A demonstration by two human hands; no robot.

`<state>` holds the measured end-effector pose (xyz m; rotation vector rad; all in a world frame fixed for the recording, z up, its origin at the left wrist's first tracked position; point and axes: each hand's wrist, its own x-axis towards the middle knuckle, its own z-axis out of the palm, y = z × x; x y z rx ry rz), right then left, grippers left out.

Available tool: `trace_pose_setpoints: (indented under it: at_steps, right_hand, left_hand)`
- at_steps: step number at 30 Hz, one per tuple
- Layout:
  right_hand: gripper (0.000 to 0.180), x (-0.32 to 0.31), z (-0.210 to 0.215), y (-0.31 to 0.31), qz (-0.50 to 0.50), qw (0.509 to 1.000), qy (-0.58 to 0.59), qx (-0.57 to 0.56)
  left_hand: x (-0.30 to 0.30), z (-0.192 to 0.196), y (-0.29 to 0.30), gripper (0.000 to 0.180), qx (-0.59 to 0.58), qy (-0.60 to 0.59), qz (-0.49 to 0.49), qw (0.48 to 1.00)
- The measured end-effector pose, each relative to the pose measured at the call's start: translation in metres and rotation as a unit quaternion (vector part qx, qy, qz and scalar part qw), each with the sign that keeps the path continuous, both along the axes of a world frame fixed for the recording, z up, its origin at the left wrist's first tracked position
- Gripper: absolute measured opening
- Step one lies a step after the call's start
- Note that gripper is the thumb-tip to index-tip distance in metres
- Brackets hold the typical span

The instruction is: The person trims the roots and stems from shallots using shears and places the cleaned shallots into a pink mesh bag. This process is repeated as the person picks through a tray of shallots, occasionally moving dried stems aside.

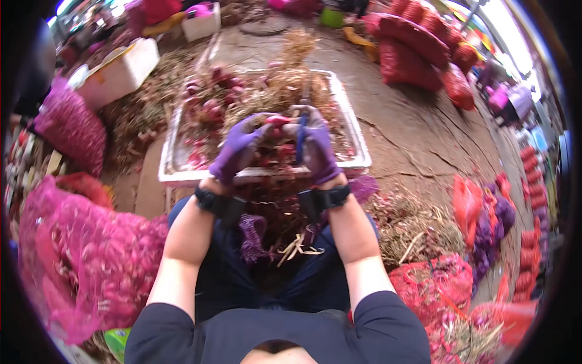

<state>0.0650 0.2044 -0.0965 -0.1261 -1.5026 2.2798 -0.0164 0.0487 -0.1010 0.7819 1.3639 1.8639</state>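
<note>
Both hands wear purple gloves and meet over a white tray (362,151). In the tray lie red onions (213,111), loose red skins and dry straw-coloured stalks (284,79). The fingers of my left hand (242,145) are closed on a small red onion (278,120), whose far side touches the fingertips of my right hand (318,145). My right hand is wrapped round a blue-handled tool (300,138) with a narrow grey end pointing away from me. Whether it is a knife or scissors, I cannot tell.
A pink mesh sack (97,255) of onions fills the left, with another (73,124) behind it. A white box (121,70) stands at the far left. Dry stalks (412,224) and red mesh bags (433,285) lie on the right. Full red sacks (412,51) are stacked at the far right.
</note>
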Motion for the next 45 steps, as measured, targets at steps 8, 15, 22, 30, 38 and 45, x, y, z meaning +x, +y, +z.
trace_pose_setpoints:
  at_steps: [8,15,22,30,38,45]
  right_hand:
    - [0.038,-0.01,-0.02,0.011,-0.103,0.991,-0.088,-0.011]
    - [0.032,-0.012,-0.005,-0.015,-0.105,0.988,0.066,0.092]
    - [0.029,-0.013,-0.022,-0.007,-0.099,0.986,-0.01,0.137]
    - [0.04,-0.012,-0.012,-0.01,-0.032,0.988,-0.033,-0.144]
    - [0.033,-0.018,-0.043,0.003,-0.066,0.964,-0.004,-0.256]
    - [0.04,-0.02,-0.025,0.0,-0.059,0.994,0.024,0.09]
  left_hand:
    - [-0.015,-0.022,-0.007,0.037,0.187,-0.121,-0.096,0.97]
    - [-0.018,-0.027,-0.009,0.036,0.142,-0.169,-0.035,0.975]
    - [-0.012,-0.026,-0.004,0.031,0.059,-0.051,0.021,0.997]
    - [-0.018,-0.035,-0.001,0.027,0.092,-0.16,-0.061,0.981]
    - [-0.015,-0.032,0.004,0.03,0.143,-0.351,-0.082,0.922]
    - [-0.041,-0.037,-0.016,0.036,0.136,-0.311,-0.043,0.94]
